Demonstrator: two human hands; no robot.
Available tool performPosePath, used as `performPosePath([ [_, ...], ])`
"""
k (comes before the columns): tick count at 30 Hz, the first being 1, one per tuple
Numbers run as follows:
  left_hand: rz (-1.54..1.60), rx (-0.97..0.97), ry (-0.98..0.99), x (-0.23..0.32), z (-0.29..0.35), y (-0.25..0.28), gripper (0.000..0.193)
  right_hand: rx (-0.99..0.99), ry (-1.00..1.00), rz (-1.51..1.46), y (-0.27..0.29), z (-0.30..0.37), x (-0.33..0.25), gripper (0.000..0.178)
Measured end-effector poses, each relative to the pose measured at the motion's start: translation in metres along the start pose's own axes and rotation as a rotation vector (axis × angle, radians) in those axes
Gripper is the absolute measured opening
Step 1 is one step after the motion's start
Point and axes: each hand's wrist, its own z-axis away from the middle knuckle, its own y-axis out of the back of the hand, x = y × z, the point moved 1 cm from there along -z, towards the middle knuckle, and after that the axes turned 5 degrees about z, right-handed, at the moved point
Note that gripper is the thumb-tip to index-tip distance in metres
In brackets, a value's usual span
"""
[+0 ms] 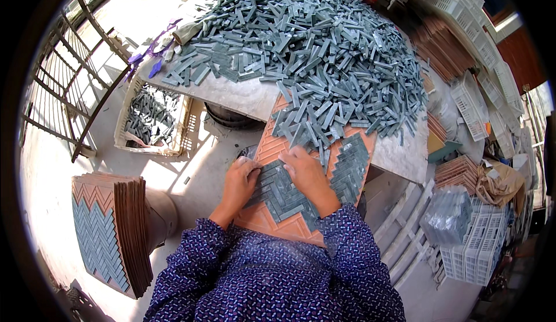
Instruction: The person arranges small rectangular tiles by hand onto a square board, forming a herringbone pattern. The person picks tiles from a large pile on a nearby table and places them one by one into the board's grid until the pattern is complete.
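A: While both hands lie flat on the orange tray (278, 220), how much is filled?

B: Roughly half is laid with grey strips (284, 191) (herringbone). Left hand (240, 180) and right hand (307, 171) are pressed open, nothing gripped. The lower zigzag grooves are left bare; the pile (313, 44) is heaped beyond.

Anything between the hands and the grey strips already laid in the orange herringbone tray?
Nothing visible. Left hand and right hand both rest directly on the grey strips set in the orange tray. The loose strip pile lies beyond the hands, spilling onto the tray's far end.
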Motion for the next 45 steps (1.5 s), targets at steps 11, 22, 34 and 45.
performPosePath([
  [11, -0.202, -0.059, -0.226, 0.03, -0.019, -0.024, 0.022, 0.151, -0.01, 0.131, 0.033, 0.027, 0.021, 0.033],
  [22, -0.131, -0.192, -0.165, 0.026, -0.031, -0.027, 0.032, 0.402, -0.226, 0.037, 0.022, 0.006, 0.045, 0.038],
  [34, -0.3, -0.07, -0.197, 0.056, -0.027, -0.047, 0.029, 0.253, -0.591, -1.002, 0.032, 0.019, 0.07, 0.028],
  [45, -0.149, -0.289, -0.207, 0.033, -0.024, -0.034, 0.024, 0.493, -0.293, 0.244, 0.051, 0.034, 0.067, 0.049],
])
